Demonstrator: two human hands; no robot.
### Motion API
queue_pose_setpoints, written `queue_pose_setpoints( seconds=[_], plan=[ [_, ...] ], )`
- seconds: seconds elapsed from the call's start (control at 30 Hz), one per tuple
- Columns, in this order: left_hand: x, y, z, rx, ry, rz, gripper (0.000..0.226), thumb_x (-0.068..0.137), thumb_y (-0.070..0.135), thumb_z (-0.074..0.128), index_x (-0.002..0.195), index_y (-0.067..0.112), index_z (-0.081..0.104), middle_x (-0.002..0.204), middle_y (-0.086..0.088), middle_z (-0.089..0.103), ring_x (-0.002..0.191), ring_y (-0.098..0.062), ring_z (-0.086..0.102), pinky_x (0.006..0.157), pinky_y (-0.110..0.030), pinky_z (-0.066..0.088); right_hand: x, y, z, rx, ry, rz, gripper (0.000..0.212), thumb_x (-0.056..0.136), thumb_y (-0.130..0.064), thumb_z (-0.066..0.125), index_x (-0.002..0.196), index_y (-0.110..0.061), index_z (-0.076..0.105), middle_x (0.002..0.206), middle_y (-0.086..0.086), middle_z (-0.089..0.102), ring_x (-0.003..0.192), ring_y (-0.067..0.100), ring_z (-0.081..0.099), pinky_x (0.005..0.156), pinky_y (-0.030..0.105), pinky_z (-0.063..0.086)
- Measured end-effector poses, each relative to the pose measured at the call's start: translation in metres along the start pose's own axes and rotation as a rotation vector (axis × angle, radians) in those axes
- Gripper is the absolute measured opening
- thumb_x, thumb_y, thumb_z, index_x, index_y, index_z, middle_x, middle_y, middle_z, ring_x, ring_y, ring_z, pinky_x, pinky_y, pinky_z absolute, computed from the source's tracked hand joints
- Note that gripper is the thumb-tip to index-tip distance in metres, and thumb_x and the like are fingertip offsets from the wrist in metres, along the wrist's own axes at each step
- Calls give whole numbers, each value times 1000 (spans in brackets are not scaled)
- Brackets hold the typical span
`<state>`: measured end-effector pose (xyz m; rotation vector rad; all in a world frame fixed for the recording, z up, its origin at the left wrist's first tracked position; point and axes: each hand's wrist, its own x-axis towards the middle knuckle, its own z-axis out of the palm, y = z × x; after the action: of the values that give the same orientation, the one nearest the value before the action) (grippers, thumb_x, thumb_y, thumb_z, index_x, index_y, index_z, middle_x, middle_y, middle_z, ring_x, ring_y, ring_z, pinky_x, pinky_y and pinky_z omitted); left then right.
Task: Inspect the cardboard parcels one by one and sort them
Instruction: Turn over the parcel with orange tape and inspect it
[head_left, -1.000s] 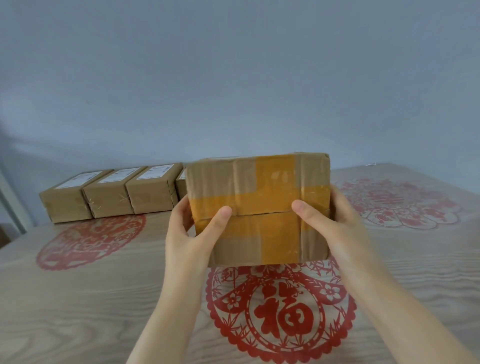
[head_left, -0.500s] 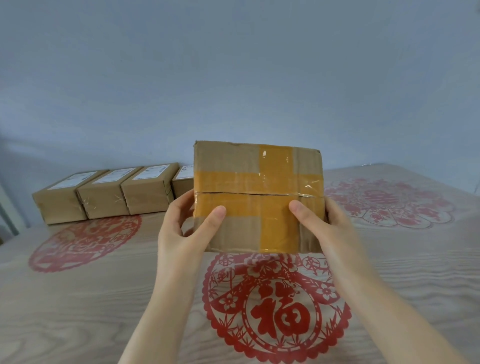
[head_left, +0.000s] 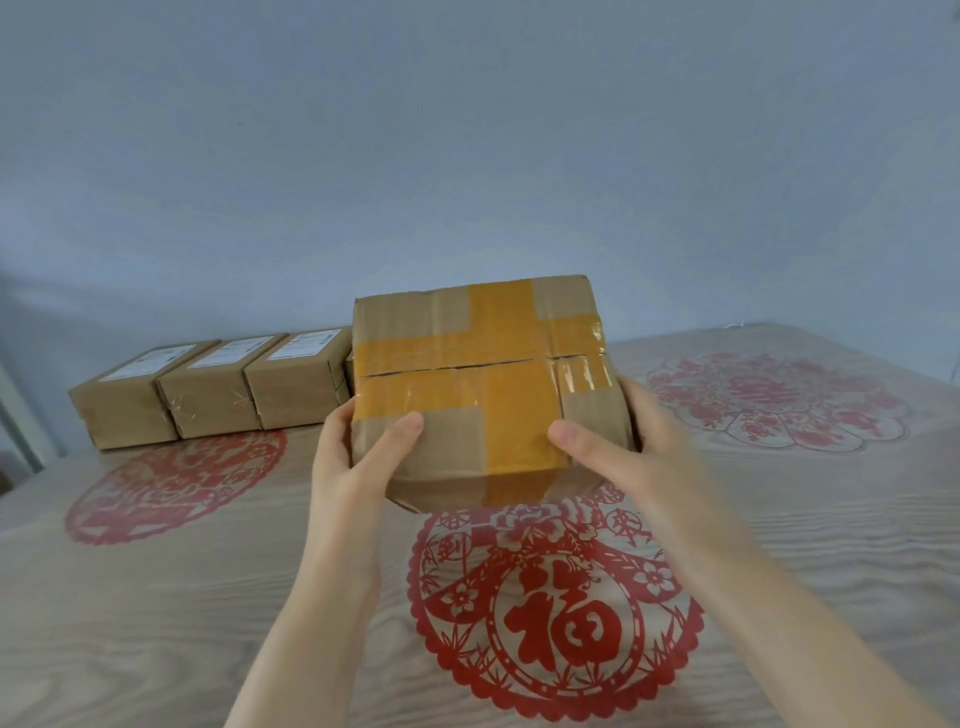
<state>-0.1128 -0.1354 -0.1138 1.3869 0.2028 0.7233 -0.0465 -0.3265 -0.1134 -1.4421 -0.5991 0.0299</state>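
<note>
- Nearest, two bare forearms reach in from the bottom edge over a pale wood-grain table (head_left: 156, 597).
- Between them a round red middle cutout (head_left: 556, 623) lies flat on the table, with a large character at its centre and a scalloped rim.
- The left hand (head_left: 348, 457) grasps the parcel (head_left: 452, 467) by its left side. Its thumb lies flat on the near face and the other fingers are hidden behind the box.
- The right hand (head_left: 639, 452) grasps the right side the same way: thumb on the near face just beside the tape, fingers wrapped round the far edge (only partly visible).
- The parcel is held up off the table, above the far rim of the middle cutout, with its broad face tilted toward the camera. Its lower corners look crushed and rounded.
- Orange tape (head_left: 511, 374) forms a cross on that face, and a dark seam runs sideways through the horizontal band.
- Farther back, a left cutout (head_left: 171, 483) lies on the table, and a paler right cutout (head_left: 774, 400) lies well apart on the other side.
- Behind the left cutout stands a row (head_left: 208, 395) of brown parcels side by side, touching, with white labels on top — three show fully, a fourth is mostly hidden behind the held box.
- A plain blue-grey wall (head_left: 467, 156) fills the back.
</note>
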Motion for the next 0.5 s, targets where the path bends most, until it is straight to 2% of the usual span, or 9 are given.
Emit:
queue_pose_setpoints(
  seconds=[0.1, 0.2, 0.27, 0.33, 0.4, 0.5],
  plan=[
    [3, 2, -6, -30, 33, -17, 76, 62, 33, 75, 134, 18, 58, 111, 5, 73, 93, -7, 70, 69, -17, 51, 1, 0, 2, -66, -76, -18, 75, 64, -39, 76, 130, -46, 40, 104, -34, 66, 94, -12, 65, 76, 8, 52],
    [3, 1, -7, -16, -3, -27, 74, 63, 26, 86, 132, 21, 60, 108, 8, 76, 95, -5, 71, 71, -17, 52, 2, 2, 2, -85, -42, -7, 79, 61, -46, 76, 132, -47, 42, 106, -32, 67, 96, -14, 63, 81, 11, 54],
    [2, 0, -5, 1, -52, -27, 67, 67, 32, 76, 131, 24, 60, 110, 10, 76, 98, -3, 71, 70, -14, 54, 4, 4, 1, -49, 18, 10, 68, 61, -50, 73, 124, -47, 47, 98, -35, 66, 88, -21, 60, 73, 5, 51],
    [1, -1, -2, 22, -95, -26, 67, 67, 36, 75, 131, 25, 61, 112, 11, 75, 100, -2, 70, 71, -12, 53, 4, 4, 0, -10, 63, 33, 58, 63, -53, 70, 116, -47, 48, 95, -36, 63, 80, -26, 57, 65, 0, 46],
    [0, -2, 0, 39, -112, -21, 68, 66, 37, 75, 131, 26, 60, 112, 12, 75, 101, -1, 70, 72, -11, 53, 4, 3, 0, -15, 65, 40, 62, 62, -54, 69, 120, -44, 47, 101, -34, 60, 79, -28, 55, 65, -2, 44],
    [1, 0, 0, 40, -96, -4, 63, 66, 36, 75, 126, 27, 62, 107, 13, 76, 97, 0, 71, 69, -9, 53, 4, 1, 2, -30, 28, 43, 70, 59, -44, 75, 122, -43, 43, 104, -30, 61, 80, -26, 57, 64, -1, 45]
  ],
)
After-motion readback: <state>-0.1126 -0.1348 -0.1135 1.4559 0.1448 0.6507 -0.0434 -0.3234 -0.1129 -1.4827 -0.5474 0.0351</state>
